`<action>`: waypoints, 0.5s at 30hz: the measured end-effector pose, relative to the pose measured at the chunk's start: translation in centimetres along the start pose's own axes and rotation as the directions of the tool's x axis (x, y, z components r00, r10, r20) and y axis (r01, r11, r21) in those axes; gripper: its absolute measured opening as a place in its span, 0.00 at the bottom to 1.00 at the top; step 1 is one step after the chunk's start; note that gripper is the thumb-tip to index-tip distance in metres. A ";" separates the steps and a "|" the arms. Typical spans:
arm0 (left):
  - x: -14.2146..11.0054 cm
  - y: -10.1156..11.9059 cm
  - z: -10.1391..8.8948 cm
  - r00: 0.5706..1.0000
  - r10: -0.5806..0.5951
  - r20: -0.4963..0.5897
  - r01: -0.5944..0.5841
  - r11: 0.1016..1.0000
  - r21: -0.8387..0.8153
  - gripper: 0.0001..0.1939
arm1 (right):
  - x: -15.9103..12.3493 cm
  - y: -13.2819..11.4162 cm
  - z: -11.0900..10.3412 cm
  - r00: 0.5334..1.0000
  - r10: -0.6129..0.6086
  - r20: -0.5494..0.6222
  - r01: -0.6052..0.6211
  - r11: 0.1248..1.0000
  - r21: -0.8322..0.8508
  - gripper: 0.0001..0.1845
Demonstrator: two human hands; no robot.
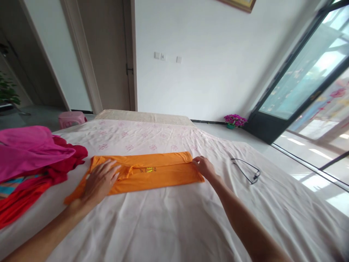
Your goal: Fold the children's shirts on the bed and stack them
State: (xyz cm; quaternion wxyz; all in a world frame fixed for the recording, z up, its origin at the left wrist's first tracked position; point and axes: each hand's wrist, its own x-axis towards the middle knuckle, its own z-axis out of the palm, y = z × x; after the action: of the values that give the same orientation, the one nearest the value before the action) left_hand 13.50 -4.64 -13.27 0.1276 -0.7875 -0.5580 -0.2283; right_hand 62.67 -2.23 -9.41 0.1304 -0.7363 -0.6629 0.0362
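Observation:
An orange T-shirt (163, 176) lies folded into a long strip across the white patterned bed sheet (163, 225). A small yellow and dark print shows near its middle, and its top layer is folded over along the far side. My left hand (101, 179) rests flat on the left part of the shirt with the fingers spread. At the shirt's right end, my right hand (204, 166) pinches the edge of the cloth between thumb and fingers.
A heap of pink and red clothes (40, 156) lies at the left. Black-framed glasses (252, 174) rest on the sheet at the right. Beyond the bed stand a pink stool (71, 119) and a pot of purple flowers (235, 120) by the glass door (289, 94).

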 end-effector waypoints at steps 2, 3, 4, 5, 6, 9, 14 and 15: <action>1.4 2.2 -0.3 0.995 0.100 -0.014 -0.101 0.986 -0.132 0.15 | -0.6 -0.3 -0.4 0.999 -0.037 0.023 0.038 0.999 -0.027 0.16; 2.0 3.3 -0.3 0.993 0.119 -0.013 -0.120 0.977 -0.174 0.14 | -0.7 -0.4 -0.6 0.998 -0.037 0.048 0.039 0.998 -0.045 0.16; 2.5 4.1 -0.1 0.991 0.134 -0.003 -0.132 0.970 -0.203 0.12 | -0.8 -0.6 -0.9 0.997 -0.025 0.075 0.030 0.998 -0.063 0.15; 2.9 4.8 0.1 0.989 0.147 0.012 -0.141 0.964 -0.225 0.10 | -0.9 -0.7 -1.1 0.995 -0.009 0.101 0.017 0.997 -0.079 0.15; 3.1 5.3 0.4 0.986 0.162 0.030 -0.150 0.958 -0.244 0.08 | -0.9 -0.8 -1.2 0.992 0.004 0.123 0.007 0.996 -0.091 0.14; 3.1 5.6 1.4 0.984 0.166 0.059 -0.142 0.945 -0.293 0.05 | -1.1 -0.8 -1.6 0.988 0.006 0.152 0.009 0.995 -0.101 0.10; 2.5 4.5 2.5 0.992 0.107 0.071 -0.076 0.934 -0.350 0.04 | -1.9 -0.5 -1.5 0.990 -0.051 0.130 0.064 0.993 -0.097 0.11; 2.4 4.3 2.6 0.992 0.100 0.073 -0.068 0.932 -0.357 0.03 | -2.0 -0.5 -1.5 0.989 -0.049 0.137 0.063 0.993 -0.098 0.11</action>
State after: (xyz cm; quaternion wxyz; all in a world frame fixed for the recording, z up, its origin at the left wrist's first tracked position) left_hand 18.80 -2.99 -14.11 -0.0316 -0.8302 -0.4788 -0.2838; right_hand 62.29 -4.34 -8.12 0.0487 -0.7189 -0.6917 0.0481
